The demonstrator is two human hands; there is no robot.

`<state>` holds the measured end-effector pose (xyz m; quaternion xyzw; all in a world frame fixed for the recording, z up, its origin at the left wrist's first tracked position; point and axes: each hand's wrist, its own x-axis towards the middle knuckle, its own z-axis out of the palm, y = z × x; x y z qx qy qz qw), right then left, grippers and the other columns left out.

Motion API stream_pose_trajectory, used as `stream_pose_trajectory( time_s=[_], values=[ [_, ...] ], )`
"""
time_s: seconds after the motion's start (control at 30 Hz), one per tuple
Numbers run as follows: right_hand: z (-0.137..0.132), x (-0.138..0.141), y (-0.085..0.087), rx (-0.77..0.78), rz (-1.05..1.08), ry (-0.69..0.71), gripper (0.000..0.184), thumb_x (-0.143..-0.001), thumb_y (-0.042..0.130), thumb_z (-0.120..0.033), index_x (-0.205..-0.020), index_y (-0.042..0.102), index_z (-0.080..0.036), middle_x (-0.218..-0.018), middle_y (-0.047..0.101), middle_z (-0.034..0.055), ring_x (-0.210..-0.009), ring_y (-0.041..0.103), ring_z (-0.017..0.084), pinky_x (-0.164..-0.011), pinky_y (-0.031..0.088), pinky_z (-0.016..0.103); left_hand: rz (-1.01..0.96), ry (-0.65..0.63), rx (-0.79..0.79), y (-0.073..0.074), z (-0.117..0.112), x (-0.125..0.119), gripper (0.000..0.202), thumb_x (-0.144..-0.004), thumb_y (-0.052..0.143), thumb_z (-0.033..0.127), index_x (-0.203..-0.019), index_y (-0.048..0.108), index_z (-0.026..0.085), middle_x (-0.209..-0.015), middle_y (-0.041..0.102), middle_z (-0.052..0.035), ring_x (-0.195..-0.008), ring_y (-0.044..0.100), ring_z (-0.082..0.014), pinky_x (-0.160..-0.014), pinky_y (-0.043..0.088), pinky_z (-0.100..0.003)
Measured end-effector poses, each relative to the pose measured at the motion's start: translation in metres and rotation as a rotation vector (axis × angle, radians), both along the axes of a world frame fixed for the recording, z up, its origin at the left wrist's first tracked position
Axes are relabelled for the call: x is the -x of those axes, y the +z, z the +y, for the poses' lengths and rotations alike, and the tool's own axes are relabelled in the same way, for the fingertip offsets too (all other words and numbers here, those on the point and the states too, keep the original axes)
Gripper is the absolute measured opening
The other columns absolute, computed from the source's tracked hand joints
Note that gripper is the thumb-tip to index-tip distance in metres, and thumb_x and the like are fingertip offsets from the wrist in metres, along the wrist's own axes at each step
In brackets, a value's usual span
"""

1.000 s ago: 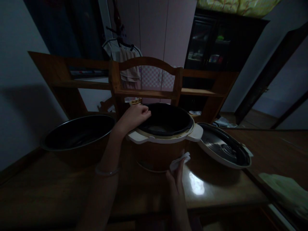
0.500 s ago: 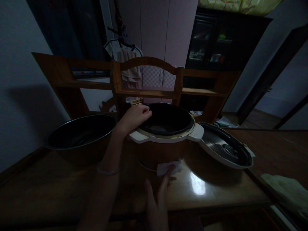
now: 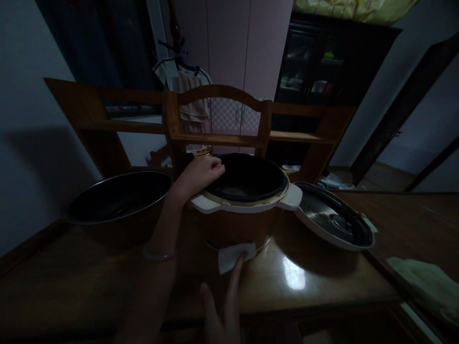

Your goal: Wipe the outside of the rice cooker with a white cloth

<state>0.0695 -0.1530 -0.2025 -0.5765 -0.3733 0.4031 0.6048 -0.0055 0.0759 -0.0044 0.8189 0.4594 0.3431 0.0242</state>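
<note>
A rice cooker (image 3: 236, 224) with a brown body, a white rim and a dark inner pot stands on the wooden table (image 3: 322, 277). My left hand (image 3: 199, 174) is closed over the cooker's rim at its left side. My right hand (image 3: 224, 306) reaches up from below with fingers stretched out. Its fingertip presses a small white cloth (image 3: 233, 255) against the base of the cooker's front.
The cooker's lid (image 3: 333, 222) lies upside down to the right. A large dark metal bowl (image 3: 118, 200) sits to the left. A wooden chair back (image 3: 218, 114) and shelf stand behind. A pale green cloth (image 3: 426, 282) lies at the far right.
My right hand has slid the white cloth leftward along the cooker's lower front, from the right side toward the middle. My left hand has stayed on the rim.
</note>
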Motion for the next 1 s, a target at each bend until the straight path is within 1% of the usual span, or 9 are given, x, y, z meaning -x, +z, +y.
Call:
stream_pose_trajectory(
  time_s=[0.13,0.2,0.33,0.43,0.57,0.77,0.87,0.93,1.0],
  values=[
    [-0.013,-0.008,0.025,-0.089,0.005,-0.086,0.092,-0.099,0.053,-0.047,-0.166,-0.006,-0.025,-0.175,0.007,0.011,-0.159,0.016,0.033,-0.124,0.028,0.059,-0.006,-0.006,-0.006,0.0,-0.001,-0.001,0.037,-0.087,0.055,0.025,-0.054,0.038,0.02,-0.052,0.038,0.0039,-0.053,0.038,-0.0112,-0.059,0.022,-0.033],
    [-0.011,-0.02,0.04,-0.089,-0.026,-0.15,0.096,-0.098,0.056,-0.047,-0.166,-0.009,-0.027,-0.175,0.007,0.0112,-0.159,0.016,0.034,-0.125,0.025,0.061,-0.009,-0.011,-0.02,0.001,-0.002,-0.001,0.037,-0.087,0.054,0.025,-0.054,0.037,0.02,-0.052,0.038,0.0038,-0.053,0.038,-0.0114,-0.059,0.022,-0.033],
    [0.013,-0.05,0.059,-0.127,-0.031,-0.187,0.101,-0.096,0.059,-0.052,-0.165,-0.012,-0.03,-0.175,-0.006,0.0063,-0.161,0.003,0.032,-0.128,0.012,0.06,-0.011,-0.007,-0.016,0.001,-0.003,0.0,0.037,-0.087,0.054,0.025,-0.055,0.035,0.021,-0.053,0.037,0.0038,-0.053,0.039,-0.0121,-0.059,0.022,-0.034],
    [0.035,-0.065,0.059,-0.178,-0.059,-0.168,0.101,-0.096,0.059,-0.055,-0.165,-0.01,-0.029,-0.175,-0.008,0.0043,-0.161,-0.002,0.028,-0.129,0.006,0.056,-0.015,-0.009,-0.016,0.0,-0.002,0.0,0.037,-0.087,0.054,0.025,-0.056,0.036,0.021,-0.053,0.038,0.0035,-0.054,0.041,-0.0129,-0.058,0.022,-0.034],
    [0.049,-0.068,0.052,-0.191,-0.092,-0.128,0.095,-0.097,0.055,-0.056,-0.167,-0.002,-0.026,-0.175,-0.004,0.0041,-0.162,-0.002,0.026,-0.129,0.004,0.053,-0.02,-0.008,-0.016,0.0,-0.002,0.0,0.036,-0.088,0.054,0.026,-0.056,0.037,0.021,-0.053,0.039,0.0032,-0.054,0.041,-0.0131,-0.059,0.022,-0.034],
    [0.039,-0.056,0.041,-0.195,-0.123,-0.052,0.092,-0.099,0.054,-0.052,-0.166,-0.005,-0.028,-0.175,-0.011,0.0024,-0.162,-0.006,0.026,-0.129,0.002,0.055,-0.011,-0.006,-0.009,0.0,0.0,0.0,0.036,-0.088,0.054,0.027,-0.056,0.038,0.021,-0.053,0.038,0.0035,-0.054,0.04,-0.0123,-0.059,0.022,-0.034],
    [0.031,-0.048,0.038,-0.187,-0.103,-0.025,0.091,-0.099,0.054,-0.052,-0.166,-0.004,-0.03,-0.175,-0.01,0.0017,-0.162,-0.007,0.028,-0.128,0.001,0.059,-0.015,0.002,-0.013,-0.001,0.001,0.001,0.036,-0.088,0.054,0.027,-0.056,0.039,0.021,-0.054,0.038,0.0037,-0.054,0.04,-0.0124,-0.058,0.022,-0.034],
    [0.027,-0.044,0.039,-0.197,-0.083,-0.065,0.092,-0.098,0.056,-0.051,-0.167,-0.001,-0.029,-0.176,-0.007,0.0029,-0.162,-0.006,0.029,-0.128,0.001,0.061,-0.018,0.0,-0.015,-0.002,0.001,0.001,0.036,-0.088,0.054,0.027,-0.056,0.039,0.021,-0.054,0.039,0.0035,-0.054,0.04,-0.0124,-0.058,0.022,-0.034],
    [0.024,-0.044,0.044,-0.204,-0.041,-0.136,0.096,-0.094,0.063,-0.049,-0.167,0.003,-0.028,-0.176,-0.001,0.0059,-0.162,0.0,0.031,-0.127,0.005,0.062,-0.02,-0.004,-0.013,-0.002,0.0,0.001,0.037,-0.088,0.054,0.028,-0.056,0.039,0.021,-0.054,0.038,0.0035,-0.054,0.04,-0.0125,-0.058,0.022,-0.034]
  ],
)
